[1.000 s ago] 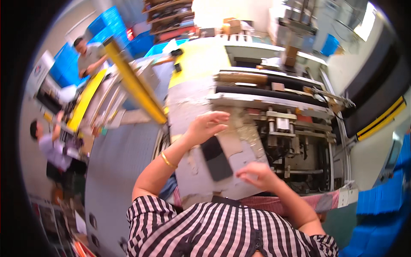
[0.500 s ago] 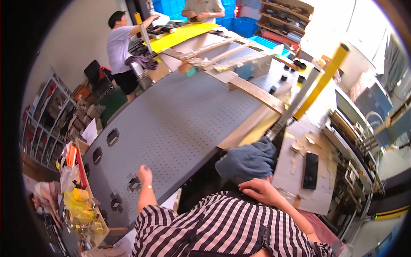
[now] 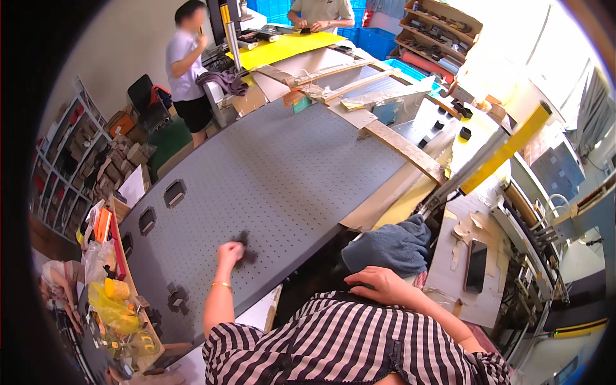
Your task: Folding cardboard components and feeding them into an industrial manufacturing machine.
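Note:
My left hand (image 3: 230,254) is closed over the grey perforated table (image 3: 282,160), pinching a small black box-like piece (image 3: 246,250) that is smeared by motion. Another black piece with flaps (image 3: 176,299) lies on the tabletop, nearer to me and to the left. Farther along the left side are two black frame-like pieces, one at the far side (image 3: 174,193) and one closer (image 3: 147,220). My right hand (image 3: 378,284) rests by my striped shirt at the table's near side, fingers stretched out and holding nothing. A blue-grey cloth (image 3: 391,247) hangs just beyond it.
A phone (image 3: 475,266) lies on a cardboard-covered surface at the right. Yellow-and-silver posts (image 3: 507,151) rise beside it. A wooden tray (image 3: 131,282) with bags and tape borders the table's left. Two people work at the far end, near a yellow sheet (image 3: 292,48).
My left hand has lifted the black piece from the left part of the table and moved it right and away from me. The view has shifted slightly. The person at far left has drawn an arm in.

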Demonstrator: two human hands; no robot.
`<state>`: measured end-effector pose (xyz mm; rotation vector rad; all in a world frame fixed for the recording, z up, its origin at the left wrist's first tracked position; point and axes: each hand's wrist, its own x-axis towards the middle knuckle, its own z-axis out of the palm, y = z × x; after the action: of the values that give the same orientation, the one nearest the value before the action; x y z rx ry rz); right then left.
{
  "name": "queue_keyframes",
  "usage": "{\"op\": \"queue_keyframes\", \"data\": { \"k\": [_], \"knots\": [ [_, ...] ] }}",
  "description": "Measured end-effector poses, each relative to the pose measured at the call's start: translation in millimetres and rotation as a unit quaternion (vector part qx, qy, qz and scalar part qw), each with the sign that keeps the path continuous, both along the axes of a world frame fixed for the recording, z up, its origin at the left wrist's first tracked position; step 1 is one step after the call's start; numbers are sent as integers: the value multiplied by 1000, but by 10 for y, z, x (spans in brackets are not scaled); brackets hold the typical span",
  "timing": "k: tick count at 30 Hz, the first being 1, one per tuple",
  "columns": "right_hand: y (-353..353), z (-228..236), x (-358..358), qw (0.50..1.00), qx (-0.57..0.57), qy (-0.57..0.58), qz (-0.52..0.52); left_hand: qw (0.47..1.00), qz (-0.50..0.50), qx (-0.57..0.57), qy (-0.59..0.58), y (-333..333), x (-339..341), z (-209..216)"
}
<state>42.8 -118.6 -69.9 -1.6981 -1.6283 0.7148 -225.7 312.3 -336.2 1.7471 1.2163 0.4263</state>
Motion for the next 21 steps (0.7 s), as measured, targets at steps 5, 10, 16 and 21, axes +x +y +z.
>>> {"op": "queue_keyframes", "data": {
  "k": [5,10,16,21],
  "knots": [
    [-718,146,200,988,50,-29,-141,894,-379,-122,-208,-1544,1884,1997],
    [-1672,452,363,911,186,-88,-358,742,-638,81,-191,-3187,2673,3182],
    [-2898,478,279,897,161,-129,-392,550,-781,135,-263,-4738,3100,3594],
    [-3673,472,237,873,163,2,-460,526,-824,74,-197,-5545,3370,3813]
  ]
}}
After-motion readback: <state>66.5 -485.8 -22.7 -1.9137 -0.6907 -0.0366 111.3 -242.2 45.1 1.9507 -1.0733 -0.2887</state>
